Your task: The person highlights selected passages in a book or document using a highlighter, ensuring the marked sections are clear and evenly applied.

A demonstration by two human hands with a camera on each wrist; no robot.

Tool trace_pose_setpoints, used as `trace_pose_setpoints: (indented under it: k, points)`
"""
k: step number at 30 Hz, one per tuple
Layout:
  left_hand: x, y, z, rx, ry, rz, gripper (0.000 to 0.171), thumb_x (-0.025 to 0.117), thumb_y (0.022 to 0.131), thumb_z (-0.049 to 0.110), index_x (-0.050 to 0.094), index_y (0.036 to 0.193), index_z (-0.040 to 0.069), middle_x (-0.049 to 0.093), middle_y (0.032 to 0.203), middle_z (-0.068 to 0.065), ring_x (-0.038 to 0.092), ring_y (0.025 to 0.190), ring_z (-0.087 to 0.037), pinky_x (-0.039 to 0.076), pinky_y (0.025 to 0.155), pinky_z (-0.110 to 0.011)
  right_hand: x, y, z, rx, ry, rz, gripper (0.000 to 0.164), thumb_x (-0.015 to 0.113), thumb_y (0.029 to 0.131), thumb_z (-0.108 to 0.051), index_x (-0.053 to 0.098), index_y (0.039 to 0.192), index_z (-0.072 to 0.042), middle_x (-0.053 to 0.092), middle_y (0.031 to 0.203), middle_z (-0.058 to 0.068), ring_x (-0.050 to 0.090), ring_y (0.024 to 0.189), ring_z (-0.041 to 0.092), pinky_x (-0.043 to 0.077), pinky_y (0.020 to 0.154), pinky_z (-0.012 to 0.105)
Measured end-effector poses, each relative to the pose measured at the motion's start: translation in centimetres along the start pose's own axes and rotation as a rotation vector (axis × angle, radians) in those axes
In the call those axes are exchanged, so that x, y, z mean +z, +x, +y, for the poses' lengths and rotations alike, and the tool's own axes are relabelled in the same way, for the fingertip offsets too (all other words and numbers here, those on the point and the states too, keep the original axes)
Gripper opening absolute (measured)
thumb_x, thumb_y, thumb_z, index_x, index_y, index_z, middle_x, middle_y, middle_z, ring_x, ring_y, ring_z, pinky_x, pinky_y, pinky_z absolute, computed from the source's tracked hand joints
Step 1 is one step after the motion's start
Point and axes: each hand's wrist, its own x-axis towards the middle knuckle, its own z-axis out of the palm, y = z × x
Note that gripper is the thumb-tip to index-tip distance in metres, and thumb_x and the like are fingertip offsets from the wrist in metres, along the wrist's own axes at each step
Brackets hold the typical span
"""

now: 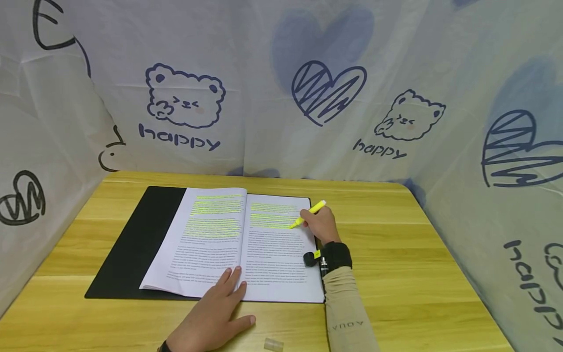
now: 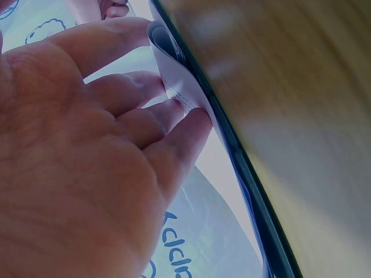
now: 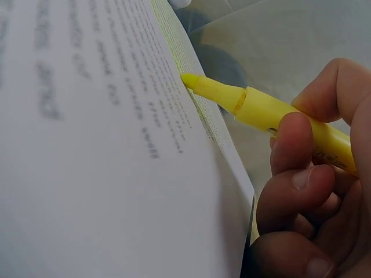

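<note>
An open booklet of printed pages (image 1: 272, 269) lies in a black folder (image 1: 127, 254) on the table. Yellow highlighted lines cover the upper text on both pages. My right hand (image 1: 322, 225) grips a yellow highlighter (image 1: 315, 207), its tip touching the right page at the lowest yellow line. The right wrist view shows the highlighter (image 3: 266, 113) pinched between thumb and fingers. With fingers extended, my left hand (image 1: 215, 313) rests on the lower middle of the booklet near the fold. In the left wrist view, the left hand's (image 2: 104, 139) fingertips touch the paper.
A small translucent pen cap (image 1: 273, 344) lies near the table's front edge, right of the left hand. The wooden table (image 1: 404, 274) extends to both sides. White cloth (image 1: 259, 102) printed with bears and hearts hangs behind and beside it.
</note>
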Motion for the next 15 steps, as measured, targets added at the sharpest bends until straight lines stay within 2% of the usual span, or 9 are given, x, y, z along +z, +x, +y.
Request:
trace_pose_setpoints:
  k: [9,15]
  points:
    - [-0.03,0.09,-0.01,-0.009,-0.005,-0.018,0.082,0.055,0.086,0.062,0.044,0.142,0.003,0.019,0.159,-0.012,0.009,0.146,-0.033,0.019,0.111,-0.056,-0.19,-0.14,-0.08,0.022,-0.009,0.007,0.031,0.063,0.081,-0.037,0.062,0.081,-0.005,0.057,0.068,0.009,0.054,0.067,0.026,0.035,0.054,0.032]
    - [0.04,0.12,-0.03,-0.019,-0.009,-0.027,0.083,0.055,0.086,0.063,0.044,0.142,0.004,0.019,0.159,-0.011,0.009,0.146,-0.033,0.02,0.111,-0.057,-0.25,-0.1,-0.05,0.014,-0.014,0.011,0.031,0.062,0.081,-0.036,0.062,0.08,-0.005,0.057,0.067,0.009,0.049,0.062,0.026,0.032,0.052,0.032]
